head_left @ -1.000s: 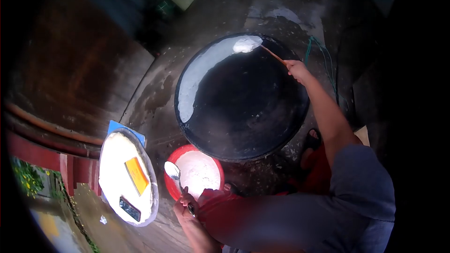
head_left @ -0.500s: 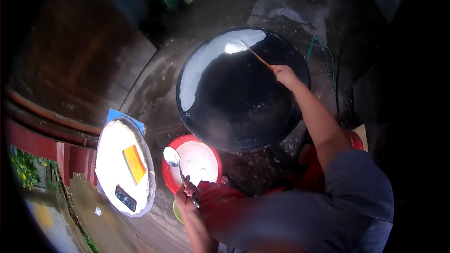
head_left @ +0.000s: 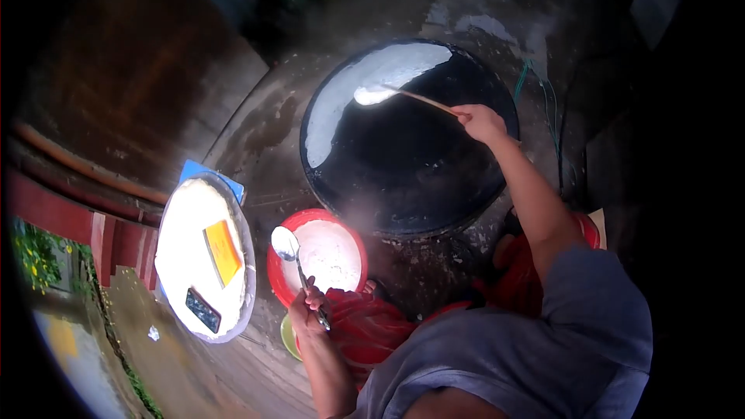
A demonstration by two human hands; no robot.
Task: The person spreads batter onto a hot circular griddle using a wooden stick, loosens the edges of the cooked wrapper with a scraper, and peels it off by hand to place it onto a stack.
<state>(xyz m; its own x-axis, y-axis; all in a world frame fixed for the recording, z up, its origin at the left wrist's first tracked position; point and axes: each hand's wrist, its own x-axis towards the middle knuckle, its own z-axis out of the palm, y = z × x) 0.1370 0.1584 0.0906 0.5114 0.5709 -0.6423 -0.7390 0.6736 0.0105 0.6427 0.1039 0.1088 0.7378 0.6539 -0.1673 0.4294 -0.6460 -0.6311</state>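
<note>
A round black griddle (head_left: pixel 423 171) lies in front of me, with a curved band of white batter (head_left: pixel 330 112) along its far and left side. My right hand (head_left: pixel 483 122) is closed round a thin wooden stick (head_left: pixel 425 99); its far end sits in a thick white clump of batter (head_left: pixel 374 95) at the band's inner edge. The tip of the stick is hidden there. My left hand (head_left: pixel 309 309) grips a metal ladle (head_left: pixel 285 244) by the handle, bowl up, over the left side of a red basin (head_left: pixel 277 273). White batter (head_left: pixel 332 254) fills the basin.
On the left stands a broad round tray (head_left: pixel 247 295) heaped with something white; a yellow block (head_left: pixel 223 252) and a phone (head_left: pixel 203 310) lie on top. Under its far edge is a blue object (head_left: pixel 211 178). Green cord (head_left: pixel 521 81) lies beyond the griddle. Part of a green bowl (head_left: pixel 289 337) shows below the basin.
My right hand has drawn the stick's far end left and nearer to me, and the batter band is wider at the top. My left hand still holds the ladle by the basin. The view has shifted slightly.
</note>
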